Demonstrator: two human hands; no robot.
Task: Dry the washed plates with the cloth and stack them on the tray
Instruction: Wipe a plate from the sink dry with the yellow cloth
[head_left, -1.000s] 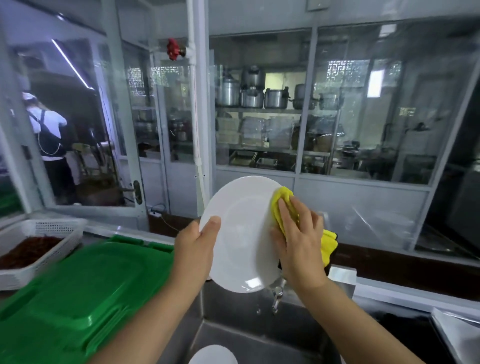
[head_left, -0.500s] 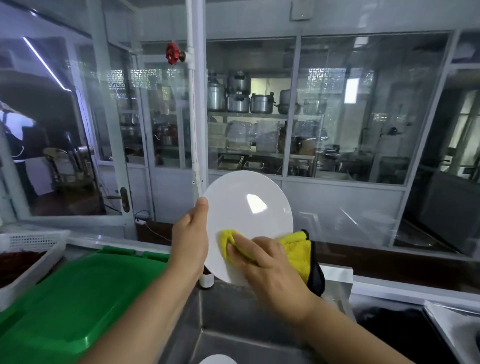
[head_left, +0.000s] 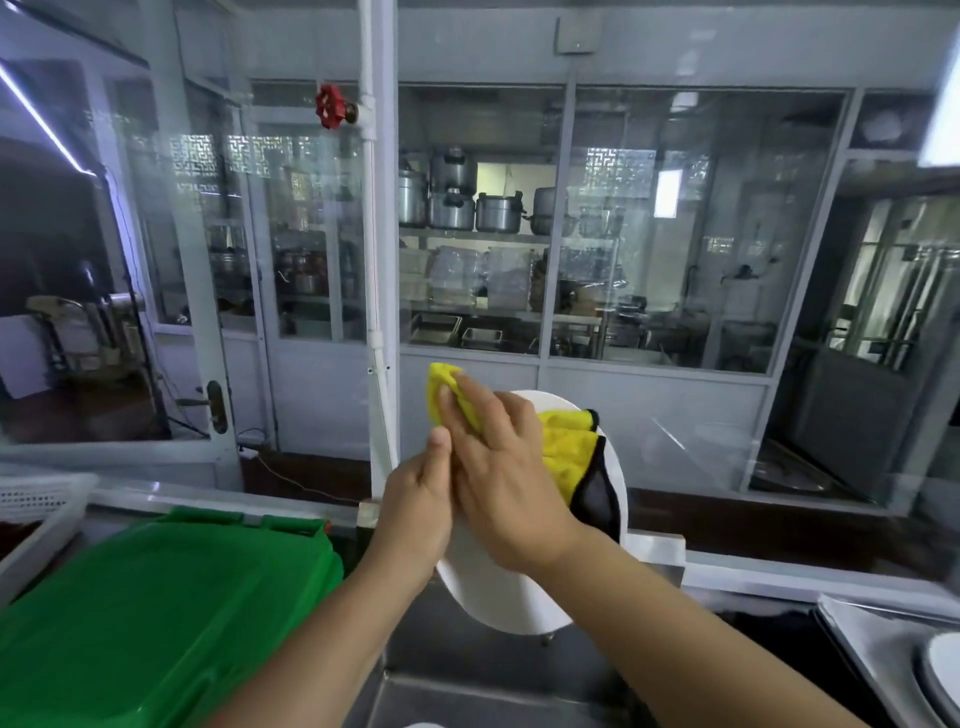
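Drying step: left hand (head_left: 415, 499) gripped plate (head_left: 498, 597) rim; right hand (head_left: 498, 467) pressed cloth (head_left: 563, 447) flat-fingered. Next, probably: stacking on the tray.

Two hands (head_left: 415, 499) (head_left: 498, 467), one white plate (head_left: 498, 597), one yellow cloth (head_left: 563, 447), one green lid (head_left: 156, 623).

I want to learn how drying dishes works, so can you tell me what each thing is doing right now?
plate: held up on edge over the sink, being wiped
cloth: pressed on the plate, one corner over the rim
left hand: grips the plate's edge
right hand: fingers straight, pressing the cloth
green lid: closed
sink: no water seen
red valve: cannot tell
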